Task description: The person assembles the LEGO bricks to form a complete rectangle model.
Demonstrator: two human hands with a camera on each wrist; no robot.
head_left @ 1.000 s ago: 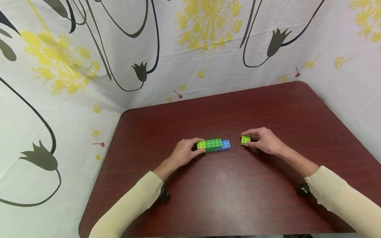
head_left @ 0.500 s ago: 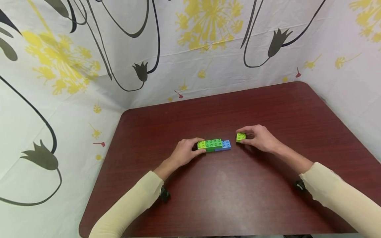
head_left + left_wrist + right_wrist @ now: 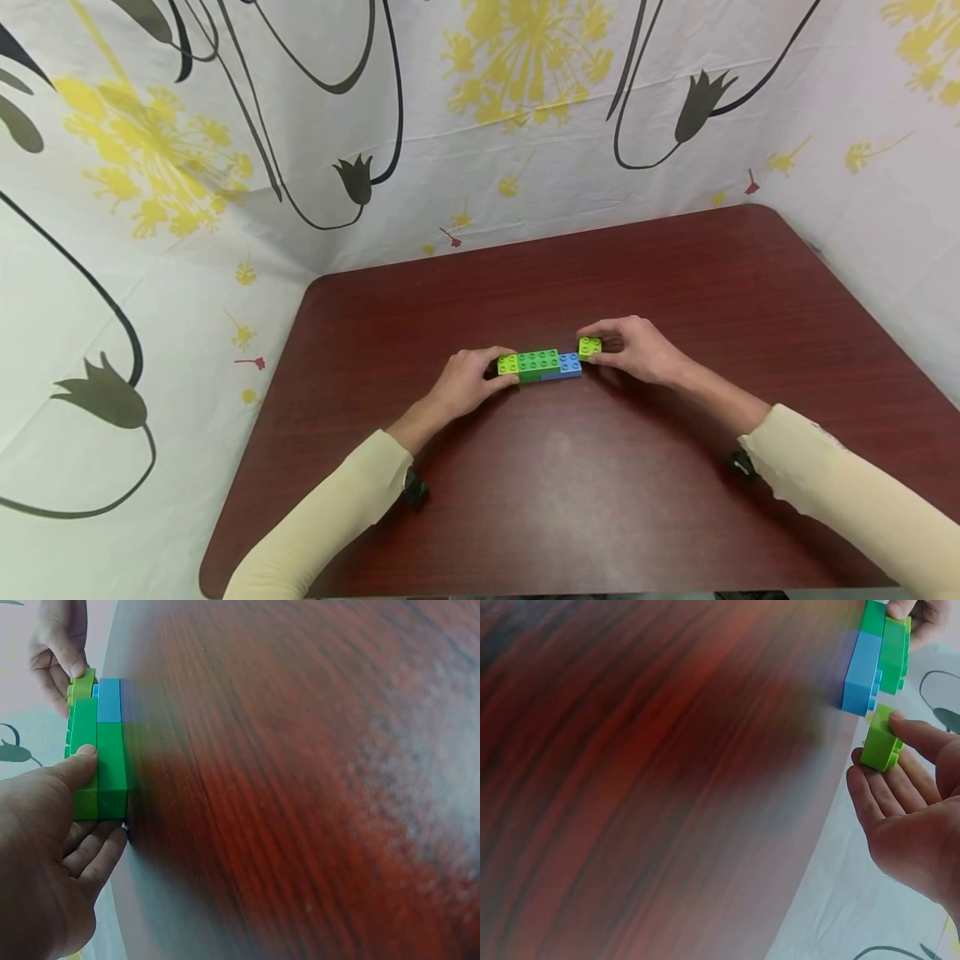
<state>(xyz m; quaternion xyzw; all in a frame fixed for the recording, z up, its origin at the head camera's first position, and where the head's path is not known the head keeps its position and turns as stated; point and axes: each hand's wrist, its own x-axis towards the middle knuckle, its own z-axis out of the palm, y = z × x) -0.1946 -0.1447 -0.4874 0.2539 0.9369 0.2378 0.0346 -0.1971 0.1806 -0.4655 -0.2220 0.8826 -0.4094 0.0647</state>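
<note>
Small brick [image 3: 589, 347] right of brick row [image 3: 539, 365]

this is looking like a makeshift recording booth rather than a lived-in room: a dark red wooden table [image 3: 675, 275] is sitting boxed in on three sides by hanging white sheets [image 3: 225, 125] printed with yellow dandelions and black tulips.

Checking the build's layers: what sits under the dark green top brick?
Under the dark green top brick sit a green brick and a blue brick; their studs are covered.
</note>
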